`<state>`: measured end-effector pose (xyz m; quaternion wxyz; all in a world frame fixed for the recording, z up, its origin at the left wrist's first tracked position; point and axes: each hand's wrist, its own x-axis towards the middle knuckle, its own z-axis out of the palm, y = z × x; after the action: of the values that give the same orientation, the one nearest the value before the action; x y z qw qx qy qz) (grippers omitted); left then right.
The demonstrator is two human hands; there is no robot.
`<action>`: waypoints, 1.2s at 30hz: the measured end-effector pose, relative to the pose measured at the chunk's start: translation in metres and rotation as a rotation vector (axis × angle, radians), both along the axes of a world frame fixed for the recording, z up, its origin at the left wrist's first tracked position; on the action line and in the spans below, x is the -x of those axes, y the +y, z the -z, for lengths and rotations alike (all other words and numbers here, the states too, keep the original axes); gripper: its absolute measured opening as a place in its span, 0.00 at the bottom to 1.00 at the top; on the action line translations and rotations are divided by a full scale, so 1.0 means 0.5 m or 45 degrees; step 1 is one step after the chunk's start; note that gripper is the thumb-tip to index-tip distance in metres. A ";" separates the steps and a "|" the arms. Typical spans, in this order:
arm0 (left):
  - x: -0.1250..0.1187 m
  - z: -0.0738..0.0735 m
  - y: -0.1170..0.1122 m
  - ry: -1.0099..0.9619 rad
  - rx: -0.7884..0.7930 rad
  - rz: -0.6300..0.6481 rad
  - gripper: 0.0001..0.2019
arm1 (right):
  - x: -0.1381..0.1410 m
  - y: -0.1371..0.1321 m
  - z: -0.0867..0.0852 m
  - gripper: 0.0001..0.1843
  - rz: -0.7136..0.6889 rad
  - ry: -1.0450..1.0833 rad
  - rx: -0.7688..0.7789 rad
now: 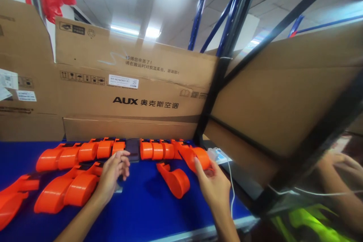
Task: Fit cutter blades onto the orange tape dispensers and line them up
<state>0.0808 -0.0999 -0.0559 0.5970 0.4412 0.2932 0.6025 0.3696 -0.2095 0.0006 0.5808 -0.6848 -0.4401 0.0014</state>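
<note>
My right hand [214, 185] is closed on an orange teardrop-shaped plastic piece [200, 157], gripping its rounded end at the right of the blue tabletop. My left hand [115, 174] hovers over the middle of the table, fingers loosely bent and somewhat apart, with nothing visible in them. Just left of it lie two similar orange pieces [81, 190]. Between my hands a single orange piece [177, 182] rests on the blue surface. A row of these pieces with dark ends [88, 151] runs along the back, split by a dark flat case [132, 149].
Cardboard boxes [159, 87] wall off the back of the blue table [136, 211]. A black rack post [211, 102] stands at the right, near a white power strip [219, 155] and its cable. Another person's hands [337, 166] and yellow-green clothing show at far right.
</note>
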 end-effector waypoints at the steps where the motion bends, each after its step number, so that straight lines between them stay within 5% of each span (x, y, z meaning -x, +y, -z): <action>1: 0.000 0.000 0.000 -0.001 -0.001 0.002 0.26 | -0.009 -0.004 0.002 0.28 0.044 -0.068 0.086; 14: 0.002 0.011 0.007 0.020 -0.009 -0.008 0.24 | -0.007 -0.019 0.071 0.31 0.085 -0.328 0.516; 19: -0.001 0.014 0.007 0.023 -0.041 0.023 0.22 | -0.019 -0.031 0.054 0.31 0.135 -0.399 0.622; 24: -0.001 0.008 0.003 0.029 -0.068 0.033 0.20 | -0.076 -0.033 0.028 0.30 0.385 -0.618 0.699; 29: -0.001 0.009 0.003 0.041 -0.053 0.045 0.20 | -0.111 -0.025 0.031 0.33 0.178 -0.509 1.023; 36: -0.002 0.004 -0.004 0.055 -0.039 0.019 0.20 | -0.082 -0.033 -0.002 0.32 0.278 -0.586 0.913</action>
<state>0.0820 -0.1020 -0.0581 0.5882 0.4654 0.2936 0.5926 0.4108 -0.2262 0.0015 0.1899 -0.8681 -0.4547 -0.0598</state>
